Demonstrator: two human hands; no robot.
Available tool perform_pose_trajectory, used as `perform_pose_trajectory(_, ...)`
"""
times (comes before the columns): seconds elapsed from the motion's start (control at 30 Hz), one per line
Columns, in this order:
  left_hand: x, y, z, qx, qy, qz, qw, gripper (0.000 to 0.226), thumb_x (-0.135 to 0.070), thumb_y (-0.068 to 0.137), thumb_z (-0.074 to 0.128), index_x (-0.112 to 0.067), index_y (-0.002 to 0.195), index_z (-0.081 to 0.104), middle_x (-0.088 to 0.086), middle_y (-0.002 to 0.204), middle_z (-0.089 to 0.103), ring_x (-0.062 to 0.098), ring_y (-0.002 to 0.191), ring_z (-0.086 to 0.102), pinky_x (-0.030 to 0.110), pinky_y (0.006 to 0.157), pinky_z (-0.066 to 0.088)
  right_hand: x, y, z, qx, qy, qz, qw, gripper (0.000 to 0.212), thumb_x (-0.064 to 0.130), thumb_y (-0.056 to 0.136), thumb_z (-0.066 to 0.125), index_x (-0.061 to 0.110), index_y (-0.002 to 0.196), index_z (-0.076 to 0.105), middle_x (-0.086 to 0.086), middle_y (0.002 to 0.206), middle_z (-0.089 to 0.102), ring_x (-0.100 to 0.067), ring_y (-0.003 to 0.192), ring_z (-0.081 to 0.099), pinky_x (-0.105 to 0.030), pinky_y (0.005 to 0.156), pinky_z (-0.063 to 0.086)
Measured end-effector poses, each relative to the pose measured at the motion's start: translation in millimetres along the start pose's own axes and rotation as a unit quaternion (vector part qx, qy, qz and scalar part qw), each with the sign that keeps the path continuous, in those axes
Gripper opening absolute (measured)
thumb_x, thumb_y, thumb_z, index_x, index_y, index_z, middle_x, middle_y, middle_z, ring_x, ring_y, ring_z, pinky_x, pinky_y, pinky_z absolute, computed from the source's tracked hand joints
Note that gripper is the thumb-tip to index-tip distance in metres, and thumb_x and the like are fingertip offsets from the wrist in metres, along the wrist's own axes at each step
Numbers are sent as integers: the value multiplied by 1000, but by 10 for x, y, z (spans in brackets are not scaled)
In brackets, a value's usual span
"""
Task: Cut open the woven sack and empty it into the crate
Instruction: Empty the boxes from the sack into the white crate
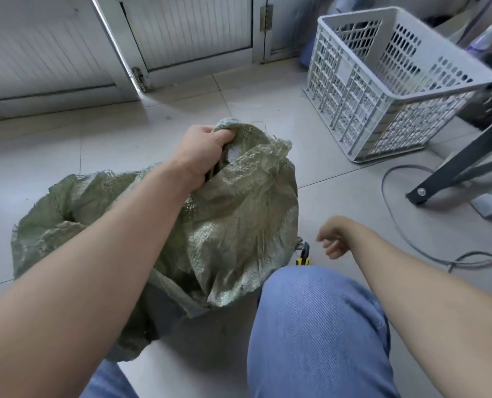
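Green woven sack (224, 225) slumped on the tile floor, spreading left of and beneath my left hand (203, 152). Left hand fisted tight on the sack's bunched upper edge. Yellow-and-black cutter (304, 255) on the floor just left of my right hand (335, 239), half hidden by my knee. Right hand loosely curled, holding nothing. Grey slotted crate (342, 93) stands well beyond it, to the right.
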State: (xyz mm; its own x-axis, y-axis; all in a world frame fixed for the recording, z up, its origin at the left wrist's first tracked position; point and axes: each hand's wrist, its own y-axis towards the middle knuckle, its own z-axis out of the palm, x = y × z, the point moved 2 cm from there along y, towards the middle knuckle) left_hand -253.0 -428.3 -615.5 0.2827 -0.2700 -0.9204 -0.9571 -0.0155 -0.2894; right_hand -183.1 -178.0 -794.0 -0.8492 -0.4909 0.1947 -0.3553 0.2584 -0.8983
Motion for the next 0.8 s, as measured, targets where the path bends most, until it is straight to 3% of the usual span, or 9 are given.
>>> perform_pose_trajectory(0.07, -29, 16, 3, -1, 9, 6, 1000, 22, -17, 91, 58, -12, 71, 66, -3, 49, 61, 8, 38, 54, 22, 48, 47, 318, -271, -164, -59, 97, -118, 987, 23, 24, 97, 53, 4, 108, 51, -11, 80, 53, -23, 58, 54, -28, 51, 51)
perform_pose_trajectory(0.13, -69, 24, -24, -5, 19, 19, 1000, 22, -17, 90, 58, -13, 70, 66, 4, 59, 65, 15, 48, 58, 30, 58, 50, 713, -783, -300, -67, 212, -234, 946, 47, 48, 93, 52, 2, 103, 57, -14, 96, 61, -27, 77, 62, -35, 66, 56)
perform_pose_trajectory(0.23, -148, 24, -144, -7, 11, 38, 999, 16, -15, 87, 63, -14, 72, 69, 6, 65, 66, 15, 50, 59, 29, 60, 52, 1224, -1633, -291, 4, 179, -348, 920, 63, 71, 81, 48, 11, 91, 62, -5, 87, 66, -22, 75, 64, -33, 69, 55)
perform_pose_trajectory(0.33, -248, -12, -313, 16, -44, 36, 998, 5, -7, 82, 69, -7, 77, 70, 4, 60, 68, 13, 48, 61, 26, 55, 54, 1576, -2044, -53, 15, 12, -386, 922, 29, 40, 85, 67, 14, 98, 65, -1, 86, 63, -17, 74, 58, -27, 63, 50)
perform_pose_trajectory(0.4, -293, -35, -498, 11, -76, 35, 996, 1, -4, 81, 68, -4, 80, 69, 6, 61, 69, 16, 50, 63, 28, 57, 56, 1742, -2074, 121, -11, -52, -382, 922, 17, 8, 84, 63, 9, 101, 66, -7, 85, 57, -18, 72, 54, -26, 57, 48)
perform_pose_trajectory(0.47, -321, -42, -746, -26, -77, 51, 995, 12, -6, 78, 71, -3, 89, 67, 7, 70, 69, 18, 57, 65, 33, 63, 57, 1852, -2078, 270, -34, -71, -369, 926, 10, 2, 84, 58, 9, 87, 63, -5, 72, 54, -16, 60, 52, -25, 53, 45)
perform_pose_trajectory(0.57, -284, -87, -1119, -77, 101, 79, 989, 50, -21, 71, 81, -9, 112, 55, 5, 100, 62, 20, 87, 63, 34, 77, 53, 2014, -2002, 407, -25, 21, -329, 944, 20, 3, 76, 60, 12, 59, 53, -7, 56, 51, -17, 46, 48, -23, 49, 44)
perform_pose_trajectory(0.67, -41, -180, -1371, -43, 307, 49, 949, 83, -30, 69, 81, -14, 134, 33, 6, 122, 47, 22, 105, 51, 30, 88, 42, 2266, -1650, 325, -1, 141, -318, 938, 9, 8, 53, 50, 16, 57, 51, -9, 75, 49, -20, 57, 44, -33, 58, 35)
perform_pose_trajectory(0.8, 439, -204, -1661, 41, 499, -97, 860, 103, -52, 58, 81, -11, 138, 31, 13, 139, 45, 32, 122, 46, 42, 103, 40, 2347, -1770, 209, -27, 339, -290, 895, 24, -3, 75, 39, 5, 67, 59, -9, 64, 62, -23, 52, 58, -35, 56, 54)
